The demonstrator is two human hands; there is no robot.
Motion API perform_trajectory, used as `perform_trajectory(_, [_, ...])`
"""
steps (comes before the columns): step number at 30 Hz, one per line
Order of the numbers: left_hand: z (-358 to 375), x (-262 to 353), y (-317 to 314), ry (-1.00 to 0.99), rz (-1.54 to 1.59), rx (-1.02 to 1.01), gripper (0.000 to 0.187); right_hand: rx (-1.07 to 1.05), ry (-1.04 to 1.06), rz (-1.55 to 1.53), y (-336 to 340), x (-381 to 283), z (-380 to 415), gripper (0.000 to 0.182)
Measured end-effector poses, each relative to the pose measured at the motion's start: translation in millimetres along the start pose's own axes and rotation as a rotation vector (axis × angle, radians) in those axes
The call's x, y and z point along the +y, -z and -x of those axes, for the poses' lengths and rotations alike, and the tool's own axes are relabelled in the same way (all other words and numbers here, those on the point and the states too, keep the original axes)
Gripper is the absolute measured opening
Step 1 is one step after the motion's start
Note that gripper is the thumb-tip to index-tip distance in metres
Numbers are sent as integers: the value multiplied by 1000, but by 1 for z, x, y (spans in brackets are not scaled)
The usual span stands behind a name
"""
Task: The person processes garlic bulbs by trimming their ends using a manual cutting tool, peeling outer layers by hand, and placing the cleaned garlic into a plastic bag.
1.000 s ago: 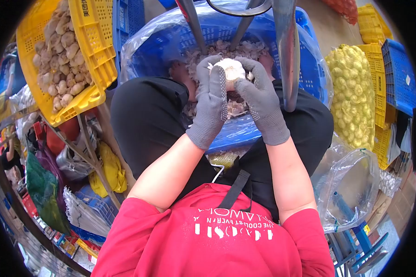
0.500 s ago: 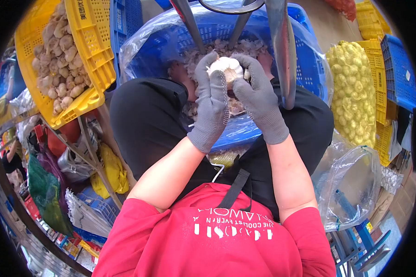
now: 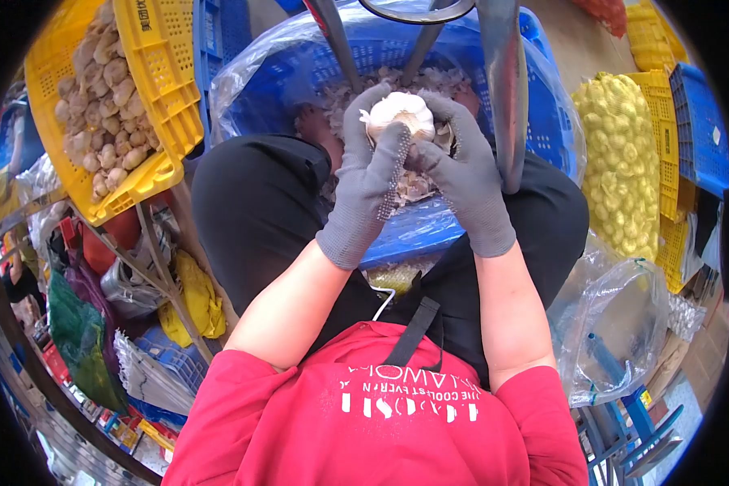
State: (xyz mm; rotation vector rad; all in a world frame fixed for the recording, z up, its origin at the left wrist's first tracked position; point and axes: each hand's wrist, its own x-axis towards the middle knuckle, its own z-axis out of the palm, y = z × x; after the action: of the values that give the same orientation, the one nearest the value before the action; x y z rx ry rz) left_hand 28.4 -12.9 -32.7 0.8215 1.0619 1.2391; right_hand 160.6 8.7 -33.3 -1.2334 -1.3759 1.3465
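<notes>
A white garlic bulb [image 3: 402,112] is held up between my two gloved hands, over a blue crate [image 3: 417,235] lined with clear plastic. My left hand [image 3: 364,174] cups the bulb from its left side, thumb across its near face. From the other side my right hand [image 3: 465,174] curls its fingers round the bulb, with the thumb bent in close to the left thumb. Bits of papery skin show between the right fingers and thumb. Beneath the hands, loose garlic skins [image 3: 417,188] lie in the crate.
A yellow crate of garlic bulbs [image 3: 109,105] tilts at the upper left. Metal legs [image 3: 506,105] stand in the crate ahead. To the right are a full yellow net sack [image 3: 619,162], stacked crates [image 3: 700,125] and a clear plastic bag [image 3: 611,332].
The thumbs have shifted lower on the bulb, and more of its white face shows. My right hand has moved slightly right and down, with loose skin now visible in its grasp.
</notes>
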Motion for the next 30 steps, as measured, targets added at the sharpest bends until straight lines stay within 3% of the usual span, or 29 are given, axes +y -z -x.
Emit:
perform_trajectory(2, [0, -1, 2, -39, -24, -19, 40, -35, -17, -48, 2, -7, 2, 51])
perform_trajectory(4, [-1, -3, 1, -126, -127, 0, 35, -79, -185, -263, 2, -12, 4, 50])
perform_trajectory(7, [-2, 0, -4, -94, 31, 62, 28, -119, -89, -209, 2, -15, 5, 51])
perform_trajectory(13, [-8, 2, 0, -93, -8, 88, 31, -166, -6, -108, 8, -12, 3, 55])
perform_trajectory(16, [-10, -7, 14, -70, -170, 99, 28, -137, -171, -317, 8, -14, 7, 61])
perform_trajectory(18, [-16, -7, 20, -23, -281, 70, 21, -122, -153, -322, 7, -13, 6, 60])
perform_trajectory(22, [-20, -15, 14, -189, -282, 211, 21, -23, -159, -356, 2, -5, 2, 55])
perform_trajectory(24, [-14, -14, 16, 56, -175, 272, 25, 1, -152, -391, -1, -5, 1, 51])
perform_trajectory(25, [-9, -6, 21, -40, -400, 95, 30, 25, -142, -430, -2, -5, 0, 46])
perform_trajectory(27, [0, 5, 6, 14, -369, 21, 36, 43, -35, -259, -6, 3, -1, 40])
perform_trajectory(28, [-3, -5, 8, 33, -165, -13, 44, 61, 69, -85, -7, 6, 0, 35])
perform_trajectory(30, [-6, -2, 11, 20, -144, -22, 46, 38, -37, -71, -2, 3, 0, 31])
